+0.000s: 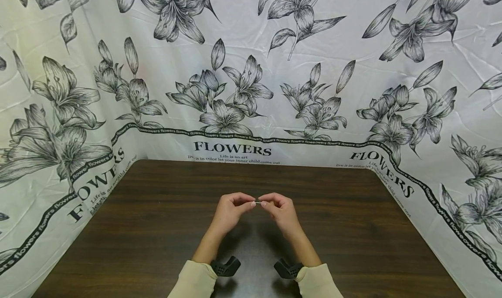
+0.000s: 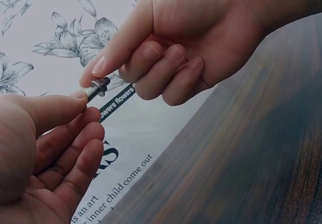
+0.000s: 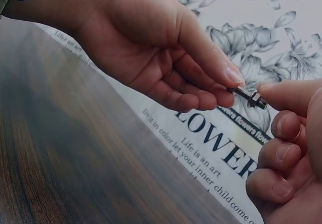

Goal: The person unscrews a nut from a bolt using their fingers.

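A small metal bolt [image 1: 257, 202] is held in the air between the two hands, above the table. My left hand [image 1: 228, 211] pinches its threaded shank between thumb and forefinger. From the other side, my right hand [image 1: 283, 211] has its thumb and forefinger at the bolt's wider end, its other fingers curled in. In the right wrist view, a hex nut or collar [image 3: 255, 99] sits near that end, with a short piece extending past it. The left wrist view shows the threads [image 2: 92, 93] beside the left thumb. Fingertips hide part of the bolt.
A dark wood-grain table [image 1: 157, 228] lies under the hands. White cloth [image 1: 313, 154] printed with flowers and lettering stands along its back and sides. Each wrist wears a black camera mount [image 1: 226, 266].
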The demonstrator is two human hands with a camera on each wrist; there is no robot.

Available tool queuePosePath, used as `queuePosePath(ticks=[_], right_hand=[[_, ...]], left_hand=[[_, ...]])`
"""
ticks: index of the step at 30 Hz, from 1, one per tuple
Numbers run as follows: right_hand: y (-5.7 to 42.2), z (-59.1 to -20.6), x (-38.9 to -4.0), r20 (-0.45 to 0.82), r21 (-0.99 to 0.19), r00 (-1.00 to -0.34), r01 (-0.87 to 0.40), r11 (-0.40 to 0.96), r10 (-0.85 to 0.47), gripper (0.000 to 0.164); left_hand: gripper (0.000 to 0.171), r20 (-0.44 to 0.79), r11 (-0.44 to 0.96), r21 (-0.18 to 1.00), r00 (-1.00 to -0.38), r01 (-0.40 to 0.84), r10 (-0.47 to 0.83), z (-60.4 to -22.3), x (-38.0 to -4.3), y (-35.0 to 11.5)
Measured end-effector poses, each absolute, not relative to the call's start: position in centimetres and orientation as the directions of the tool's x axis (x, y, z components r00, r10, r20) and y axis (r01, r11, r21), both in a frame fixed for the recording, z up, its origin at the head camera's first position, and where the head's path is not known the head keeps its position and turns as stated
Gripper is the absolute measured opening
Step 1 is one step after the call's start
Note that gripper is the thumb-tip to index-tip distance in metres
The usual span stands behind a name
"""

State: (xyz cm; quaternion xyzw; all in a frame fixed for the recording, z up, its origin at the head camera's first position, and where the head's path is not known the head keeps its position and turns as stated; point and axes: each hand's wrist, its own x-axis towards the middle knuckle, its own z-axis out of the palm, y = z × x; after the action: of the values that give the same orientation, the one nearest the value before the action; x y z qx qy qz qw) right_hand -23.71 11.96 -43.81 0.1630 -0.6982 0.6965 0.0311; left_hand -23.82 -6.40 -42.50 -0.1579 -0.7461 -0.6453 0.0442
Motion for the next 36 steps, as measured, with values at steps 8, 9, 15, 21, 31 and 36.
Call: queuePosePath(ticks=[8,9,15,21,31,36], right_hand=[[12.0,-43.7,-23.7,0.255,-0.967,-0.951,-0.248,-0.064,-0.177,0.018],[12.0,-43.7,-23.7,0.248,-0.969,-0.953,-0.241,-0.061,-0.176,0.019],[12.1,-45.7,-24.9,0.19,-0.982,-0.97,-0.19,-0.018,-0.152,0.021],[11.9,-46.7,-25.4,0.148,-0.988,-0.98,-0.151,0.012,-0.136,0.024],[11.9,-44.8,-24.4,0.136,-0.991,-0.972,-0.137,-0.012,-0.192,0.02],[11.8,-43.8,-23.7,0.194,-0.981,-0.956,-0.194,-0.024,-0.218,0.02]], left_hand=[[0.009,0.263,0.113,0.952,-0.95,0.284,0.171,-42.5,-23.8,-6.3],[0.01,0.262,0.114,0.952,-0.95,0.283,0.169,-42.5,-23.8,-6.3],[0.01,0.256,0.11,0.955,-0.952,0.276,0.17,-42.4,-23.8,-6.2],[0.009,0.256,0.108,0.955,-0.952,0.276,0.165,-42.4,-23.8,-6.2],[0.009,0.261,0.117,0.952,-0.951,0.282,0.164,-42.5,-23.8,-6.3],[0.01,0.262,0.109,0.953,-0.95,0.282,0.17,-42.5,-23.9,-6.4]])
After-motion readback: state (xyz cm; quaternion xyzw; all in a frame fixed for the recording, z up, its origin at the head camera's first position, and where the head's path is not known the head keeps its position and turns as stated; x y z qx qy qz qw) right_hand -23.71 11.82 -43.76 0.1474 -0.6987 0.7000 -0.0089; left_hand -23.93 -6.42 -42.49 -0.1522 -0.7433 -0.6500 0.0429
